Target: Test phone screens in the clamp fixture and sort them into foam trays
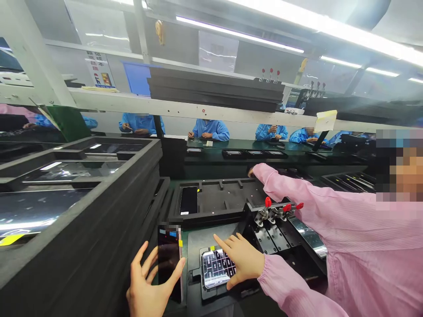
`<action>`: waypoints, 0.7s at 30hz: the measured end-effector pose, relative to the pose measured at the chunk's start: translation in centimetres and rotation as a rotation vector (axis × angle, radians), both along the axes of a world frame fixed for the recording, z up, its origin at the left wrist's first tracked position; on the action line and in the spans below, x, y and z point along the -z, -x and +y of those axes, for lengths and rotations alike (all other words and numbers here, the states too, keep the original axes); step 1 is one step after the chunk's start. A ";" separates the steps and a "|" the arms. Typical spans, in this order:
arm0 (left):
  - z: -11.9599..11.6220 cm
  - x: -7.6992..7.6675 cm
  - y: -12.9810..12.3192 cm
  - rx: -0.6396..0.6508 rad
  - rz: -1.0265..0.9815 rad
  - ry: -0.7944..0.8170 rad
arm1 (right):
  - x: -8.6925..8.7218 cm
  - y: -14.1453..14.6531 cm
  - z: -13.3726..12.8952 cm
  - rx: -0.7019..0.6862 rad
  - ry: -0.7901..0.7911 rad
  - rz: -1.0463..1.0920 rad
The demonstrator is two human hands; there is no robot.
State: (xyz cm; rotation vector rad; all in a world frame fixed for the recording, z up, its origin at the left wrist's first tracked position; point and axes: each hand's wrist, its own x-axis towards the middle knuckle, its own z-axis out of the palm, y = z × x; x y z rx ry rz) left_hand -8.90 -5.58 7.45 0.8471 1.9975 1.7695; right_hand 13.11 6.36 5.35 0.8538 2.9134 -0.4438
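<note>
At the lower left, my left hand (152, 286) is around a dark phone (169, 255), its thumb at the right edge and its fingers at the left edge. This phone carries a yellow tab near its upper right. Just right of it, a lit phone (213, 268) showing a grid of tiles lies in a black holder (195, 277). Over that phone's right part is my right hand (243, 259), in a pink sleeve, with fingers spread and nothing held; it hides some of the screen.
Stacked black trays (109, 211) with phones rise at the left. Ahead lies a compartment tray (224, 196) holding one phone (189, 200). A fixture with red-tipped clamps (272, 215) stands at right. A co-worker's pink sleeve (297, 189) reaches across. People in blue sit beyond.
</note>
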 end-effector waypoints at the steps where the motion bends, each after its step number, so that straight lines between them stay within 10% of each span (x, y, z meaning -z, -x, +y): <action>1: 0.0 0.0 0.1 0.013 -0.017 0.000 | -0.2 0.3 0.1 -0.020 -0.016 -0.019; 6: -0.3 -0.2 0.1 0.011 -0.078 -0.018 | -1.7 0.5 0.2 -0.044 0.026 0.013; 12: -0.4 0.1 0.0 0.058 -0.132 -0.097 | -3.9 0.8 1.1 0.308 0.240 0.505; 16: -0.5 0.6 0.3 0.068 -0.144 -0.144 | -5.6 4.7 5.2 0.615 0.304 0.760; 21: -0.7 0.8 0.5 0.051 -0.160 -0.160 | -7.3 9.9 13.1 0.919 0.174 0.561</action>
